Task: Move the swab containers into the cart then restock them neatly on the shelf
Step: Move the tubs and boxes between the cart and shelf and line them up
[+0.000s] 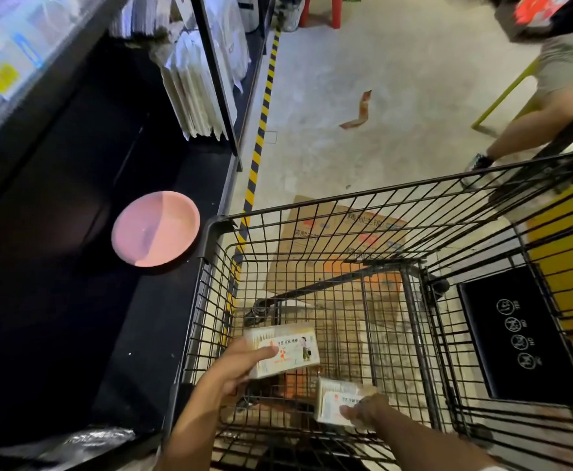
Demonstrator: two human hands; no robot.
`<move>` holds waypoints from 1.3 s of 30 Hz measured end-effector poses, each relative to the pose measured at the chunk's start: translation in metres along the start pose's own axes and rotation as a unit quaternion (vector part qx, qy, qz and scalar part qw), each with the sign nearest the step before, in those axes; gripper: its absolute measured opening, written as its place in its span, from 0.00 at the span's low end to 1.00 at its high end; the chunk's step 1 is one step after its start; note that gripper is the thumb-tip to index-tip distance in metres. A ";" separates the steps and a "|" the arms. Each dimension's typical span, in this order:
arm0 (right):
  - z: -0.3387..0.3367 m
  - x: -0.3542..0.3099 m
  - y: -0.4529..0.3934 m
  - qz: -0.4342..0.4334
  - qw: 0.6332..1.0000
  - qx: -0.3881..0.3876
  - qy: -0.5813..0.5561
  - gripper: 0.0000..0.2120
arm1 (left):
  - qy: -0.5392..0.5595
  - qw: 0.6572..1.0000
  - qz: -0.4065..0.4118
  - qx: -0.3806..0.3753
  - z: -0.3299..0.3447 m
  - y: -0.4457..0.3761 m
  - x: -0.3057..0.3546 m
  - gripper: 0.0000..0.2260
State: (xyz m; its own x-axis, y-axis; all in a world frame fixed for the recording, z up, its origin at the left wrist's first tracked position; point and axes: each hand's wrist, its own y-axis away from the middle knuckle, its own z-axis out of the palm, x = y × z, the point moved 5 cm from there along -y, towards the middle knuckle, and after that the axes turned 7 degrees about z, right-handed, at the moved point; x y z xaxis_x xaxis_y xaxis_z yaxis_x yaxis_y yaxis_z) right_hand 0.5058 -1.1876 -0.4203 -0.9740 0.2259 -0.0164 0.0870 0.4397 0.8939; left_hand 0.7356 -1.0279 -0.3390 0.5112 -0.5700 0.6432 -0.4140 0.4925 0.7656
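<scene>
Two forearms enter from the lower edge, both bare to the frame's limit. No sleeve, glove, watch or ring shows on either. Left hand [240, 363] and right hand [368, 411] are bare, nails short and plain on the fingers that show.

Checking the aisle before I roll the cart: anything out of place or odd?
Yes. A crumpled orange wrapper scrap lies loose on the concrete floor ahead of the cart. A lone pink plate sits at the dark shelf edge, slightly overhanging.
</scene>
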 end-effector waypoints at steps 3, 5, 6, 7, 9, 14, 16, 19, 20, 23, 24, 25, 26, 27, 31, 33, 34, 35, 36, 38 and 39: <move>0.002 0.011 -0.006 -0.022 0.998 0.037 -0.037 0.41 | 0.072 0.997 -0.022 0.001 0.000 0.003 -0.002 0.18; 0.006 0.014 -0.014 -0.010 0.994 0.023 -0.109 0.37 | 0.103 0.994 -0.023 0.000 0.001 0.004 -0.002 0.20; 0.008 0.013 -0.016 -0.016 0.993 0.007 -0.113 0.35 | 0.114 0.993 -0.022 -0.002 0.002 0.004 0.000 0.20; 0.011 0.013 -0.020 -0.010 0.993 -0.014 -0.117 0.37 | 0.125 0.992 -0.018 -0.002 0.002 0.005 0.001 0.20; 0.017 0.007 -0.019 -0.002 0.991 -0.061 -0.122 0.41 | 0.142 0.990 -0.007 0.001 0.004 0.006 0.006 0.20; 0.006 -0.012 -0.002 -0.002 0.967 -0.087 -0.238 0.36 | 0.168 0.986 0.012 0.009 0.004 0.015 0.018 0.20; -0.005 -0.023 0.008 -0.020 0.962 -0.080 -0.259 0.31 | 0.182 0.983 0.020 0.011 0.001 0.022 0.024 0.21; -0.027 -0.037 0.030 -0.065 0.956 -0.088 -0.272 0.23 | 0.210 0.977 0.035 0.010 -0.002 0.036 0.038 0.23; -0.035 -0.041 0.039 -0.086 0.953 -0.092 -0.277 0.21 | 0.218 0.975 0.042 0.010 -0.003 0.040 0.043 0.24; -0.064 -0.054 0.070 -0.152 0.932 -0.105 -0.312 0.20 | 0.237 0.969 0.068 0.009 -0.003 0.060 0.061 0.25; -0.073 -0.058 0.082 -0.170 0.925 -0.107 -0.322 0.21 | 0.237 0.968 0.078 0.011 -0.003 0.068 0.068 0.25; -0.083 -0.062 0.095 -0.185 0.921 -0.108 -0.326 0.21 | 0.234 0.968 0.088 0.012 -0.003 0.077 0.075 0.26; -0.093 -0.064 0.107 -0.200 0.918 -0.109 -0.325 0.22 | 0.231 0.968 0.098 0.011 -0.002 0.086 0.082 0.26; -0.102 -0.066 0.120 -0.214 0.916 -0.112 -0.321 0.22 | 0.227 0.968 0.108 0.009 -0.002 0.096 0.089 0.26; -0.139 -0.071 0.165 -0.265 0.904 -0.114 -0.316 0.24 | 0.187 0.971 0.148 0.008 -0.006 0.138 0.112 0.28; -0.154 -0.075 0.187 -0.300 0.898 -0.106 -0.305 0.24 | 0.180 0.969 0.168 0.013 -0.011 0.158 0.119 0.30; -0.160 -0.077 0.198 -0.316 0.894 -0.102 -0.301 0.23 | 0.179 0.968 0.177 0.017 -0.014 0.169 0.122 0.32; -0.165 -0.080 0.209 -0.332 0.890 -0.100 -0.297 0.22 | 0.181 0.965 0.187 0.021 -0.017 0.179 0.124 0.33; -0.168 -0.083 0.220 -0.349 0.886 -0.097 -0.291 0.22 | 0.185 0.962 0.199 0.027 -0.020 0.189 0.125 0.33; -0.173 -0.089 0.243 -0.384 0.875 -0.095 -0.278 0.24 | 0.196 0.955 0.219 0.041 -0.027 0.210 0.123 0.30; -0.172 -0.093 0.252 -0.400 0.870 -0.099 -0.269 0.25 | 0.202 0.951 0.229 0.053 -0.031 0.220 0.122 0.29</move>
State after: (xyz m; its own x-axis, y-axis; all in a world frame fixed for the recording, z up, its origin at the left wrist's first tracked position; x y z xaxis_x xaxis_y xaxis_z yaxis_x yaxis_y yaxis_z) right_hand 0.5823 -1.2474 -0.1160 -0.4620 0.3143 -0.8293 -0.6645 0.4967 0.5584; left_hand 0.7304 -0.9682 -0.0925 0.4980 -0.0033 0.8672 -0.7247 0.5477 0.4182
